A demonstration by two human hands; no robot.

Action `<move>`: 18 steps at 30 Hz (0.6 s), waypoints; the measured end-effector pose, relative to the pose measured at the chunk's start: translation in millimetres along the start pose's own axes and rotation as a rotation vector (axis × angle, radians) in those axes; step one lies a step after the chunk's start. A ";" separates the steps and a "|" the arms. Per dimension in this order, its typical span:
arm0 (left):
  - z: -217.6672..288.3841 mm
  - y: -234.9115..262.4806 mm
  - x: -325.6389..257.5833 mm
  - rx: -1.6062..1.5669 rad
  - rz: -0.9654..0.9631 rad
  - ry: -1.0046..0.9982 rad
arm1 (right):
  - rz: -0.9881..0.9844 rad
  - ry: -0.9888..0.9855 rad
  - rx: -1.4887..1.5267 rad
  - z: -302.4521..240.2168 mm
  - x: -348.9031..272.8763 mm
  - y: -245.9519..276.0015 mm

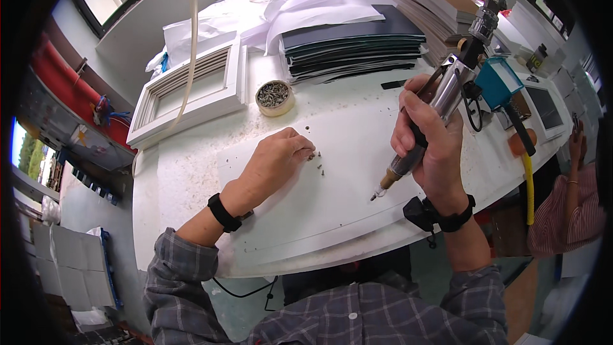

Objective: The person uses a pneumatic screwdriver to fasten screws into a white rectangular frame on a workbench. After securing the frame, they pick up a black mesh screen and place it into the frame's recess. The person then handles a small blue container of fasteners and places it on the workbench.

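My right hand (429, 140) is wrapped round an air screwdriver (408, 163), a silver and black tool with a brass-coloured nose. It slants down to the left, and its bit points just above a white sheet (287, 211) on the table. At the sheet's upper middle, my left hand (279, 160) has thumb and fingers pinched together. Several small dark pieces of hardware, apparently screws (321, 171), lie by its fingertips; whether one is between them is too small to tell. Beyond this hand stands a round tub (274, 98) full of small metal pieces.
White frames (185, 92) are stacked at the left, with a pale hose hanging over them. Dark flat boards (354, 45) form a pile at the back. A teal-headed tool (499, 83) stands at the right. Another person's striped sleeve (565, 211) shows at far right.
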State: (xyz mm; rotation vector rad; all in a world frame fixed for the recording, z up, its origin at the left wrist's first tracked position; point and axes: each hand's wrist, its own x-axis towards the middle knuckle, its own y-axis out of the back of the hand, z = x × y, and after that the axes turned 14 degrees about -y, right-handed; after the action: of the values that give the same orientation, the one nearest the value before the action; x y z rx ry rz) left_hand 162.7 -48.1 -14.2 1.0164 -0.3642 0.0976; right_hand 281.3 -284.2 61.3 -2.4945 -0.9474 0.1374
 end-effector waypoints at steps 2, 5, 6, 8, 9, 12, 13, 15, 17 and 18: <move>-0.9 0.3 -1.0 0.000 0.009 -0.022 | 0.000 -0.003 -0.007 2.0 -0.7 -0.6; -1.2 1.8 -2.0 -0.043 -0.001 -0.009 | 0.006 0.000 -0.021 4.1 -1.4 -2.3; 0.5 2.6 -1.4 -0.050 -0.002 0.013 | 0.015 0.009 -0.030 6.6 -1.3 -2.5; 5.9 5.3 0.1 -0.063 -0.004 0.057 | 0.026 0.013 -0.039 8.6 -1.7 -3.4; 5.1 5.6 -0.3 -0.060 0.002 0.055 | 0.026 0.007 -0.039 8.0 -2.0 -4.3; -0.6 5.6 -3.9 -0.039 0.024 0.048 | 0.023 0.003 -0.033 7.9 -2.6 -7.3; -1.9 4.8 -6.0 -0.024 0.035 0.044 | 0.021 0.004 -0.031 8.0 -2.8 -8.3; -3.4 4.1 -11.2 -0.006 0.056 0.038 | 0.016 0.003 -0.042 7.6 -3.9 -12.4; -4.6 7.4 -18.6 0.002 0.077 0.040 | 0.001 0.004 -0.049 8.7 -4.8 -18.2; -3.2 10.1 -21.8 -0.009 0.069 0.064 | -0.003 0.006 -0.054 10.1 -5.4 -20.0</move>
State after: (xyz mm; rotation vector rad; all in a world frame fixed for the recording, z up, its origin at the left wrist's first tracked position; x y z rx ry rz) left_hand 140.7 -38.1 -15.0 0.9892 -0.3412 0.1899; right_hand 262.6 -270.7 61.1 -2.5408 -0.9646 0.1052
